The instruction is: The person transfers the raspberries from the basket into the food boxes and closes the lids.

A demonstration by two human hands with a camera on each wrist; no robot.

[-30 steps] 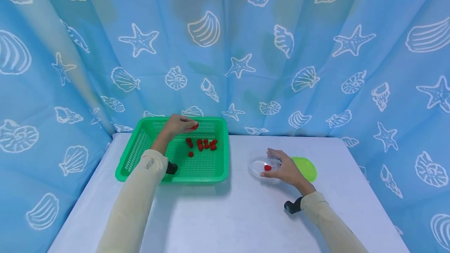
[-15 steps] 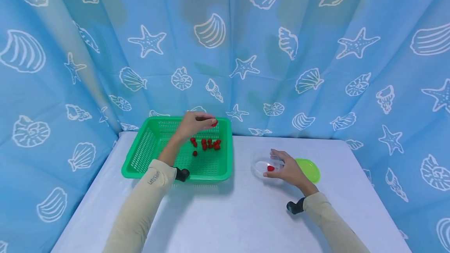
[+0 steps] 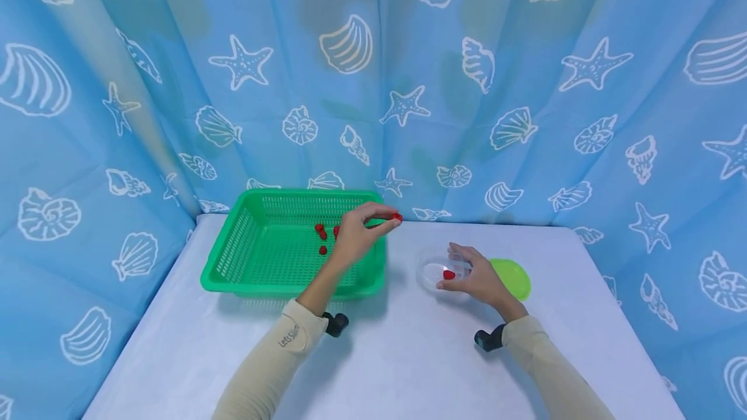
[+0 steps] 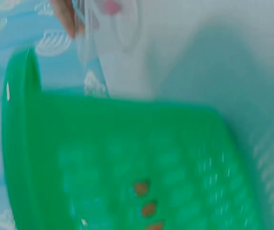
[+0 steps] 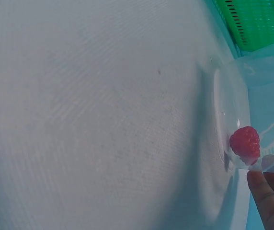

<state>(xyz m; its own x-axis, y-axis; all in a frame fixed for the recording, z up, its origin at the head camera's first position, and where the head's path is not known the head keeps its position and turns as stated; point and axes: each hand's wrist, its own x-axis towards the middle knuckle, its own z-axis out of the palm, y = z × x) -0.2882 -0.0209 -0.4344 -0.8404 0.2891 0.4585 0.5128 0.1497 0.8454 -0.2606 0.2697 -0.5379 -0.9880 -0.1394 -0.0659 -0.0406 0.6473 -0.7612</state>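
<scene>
Head view: nearest are two beige sleeves (image 3: 274, 361), each with a black camera (image 3: 489, 339) at the wrist; past them spreads the white table (image 3: 385, 368); on it the right hand (image 3: 477, 277) grips a clear cup (image 3: 429, 271), thumb and fingers set wide apart across it; one red berry (image 3: 449, 275) lies inside the cup; a lime-green lid (image 3: 515, 277) lies just right of that hand; the left hand (image 3: 360, 233) hangs in the air by the right side of the green basket (image 3: 257, 288), thumb and fingertips nearly together, pinching a second red berry (image 3: 397, 217); a few loose berries (image 3: 323, 250) lie in the basket, though that hand hides some of it and the left wrist view is blurred, so I cannot tell how many; farthest hangs a white-patterned blue curtain (image 3: 373, 50).
</scene>
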